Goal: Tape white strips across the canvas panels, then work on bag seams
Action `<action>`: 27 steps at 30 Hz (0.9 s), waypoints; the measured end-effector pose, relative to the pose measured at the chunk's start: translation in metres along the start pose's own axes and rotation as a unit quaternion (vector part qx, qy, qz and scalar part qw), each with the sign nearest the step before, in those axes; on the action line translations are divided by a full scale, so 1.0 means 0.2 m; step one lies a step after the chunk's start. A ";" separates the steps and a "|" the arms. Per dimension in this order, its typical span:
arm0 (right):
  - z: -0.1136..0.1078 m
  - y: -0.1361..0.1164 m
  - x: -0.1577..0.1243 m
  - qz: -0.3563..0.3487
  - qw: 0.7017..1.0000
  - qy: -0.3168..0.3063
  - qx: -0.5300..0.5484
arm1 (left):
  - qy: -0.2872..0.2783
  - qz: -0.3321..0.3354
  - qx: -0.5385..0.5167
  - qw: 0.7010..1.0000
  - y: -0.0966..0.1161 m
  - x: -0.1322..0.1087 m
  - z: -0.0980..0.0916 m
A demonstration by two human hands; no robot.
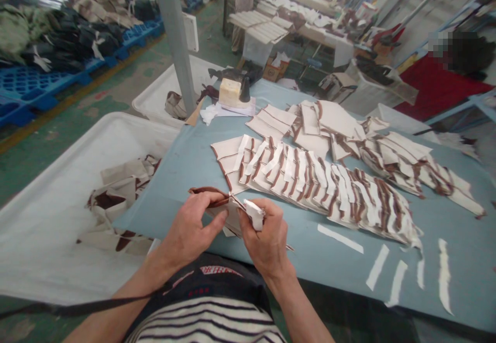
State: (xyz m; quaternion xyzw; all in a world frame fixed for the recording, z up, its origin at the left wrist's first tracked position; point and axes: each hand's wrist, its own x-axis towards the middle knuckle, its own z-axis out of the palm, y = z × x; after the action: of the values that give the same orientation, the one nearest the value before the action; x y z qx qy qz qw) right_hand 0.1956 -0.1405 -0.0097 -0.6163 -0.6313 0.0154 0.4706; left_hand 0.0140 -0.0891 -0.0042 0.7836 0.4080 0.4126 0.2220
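Note:
Both hands work close to my body at the near edge of a blue-grey table [186, 162]. My left hand [189, 232] pinches a cream fabric piece with brown trim [217, 201]. My right hand [265, 237] is closed on the same piece and grips a white strip [256, 213] at its top. A long overlapping row of similar cream and brown pieces [318, 183] lies just beyond the hands, running toward the right.
Loose white strips [377, 265] lie on the table at the right. White tubs stand at the left, the near one [46, 219] with several fabric pieces in it. A grey post [176, 38] rises behind. Another heap of pieces [391, 152] lies at far right.

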 end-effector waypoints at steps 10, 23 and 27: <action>-0.13 -0.16 0.08 0.213 0.915 -0.157 0.304 | -0.191 -0.155 -0.112 0.963 0.21 0.14 -0.23; -0.18 -0.23 0.19 0.263 0.817 -0.288 0.424 | -0.165 -0.138 -0.166 0.962 0.30 0.10 -0.30; -0.17 -0.20 0.20 0.270 0.792 -0.306 0.455 | -0.177 -0.157 -0.190 0.953 0.29 0.09 -0.29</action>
State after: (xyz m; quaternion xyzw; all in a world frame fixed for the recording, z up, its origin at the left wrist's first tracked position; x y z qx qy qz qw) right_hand 0.1937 -0.1386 0.0564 -0.4395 -0.4705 0.6148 0.4555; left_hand -0.0015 -0.1062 0.0777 0.7136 0.3943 0.2972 0.4969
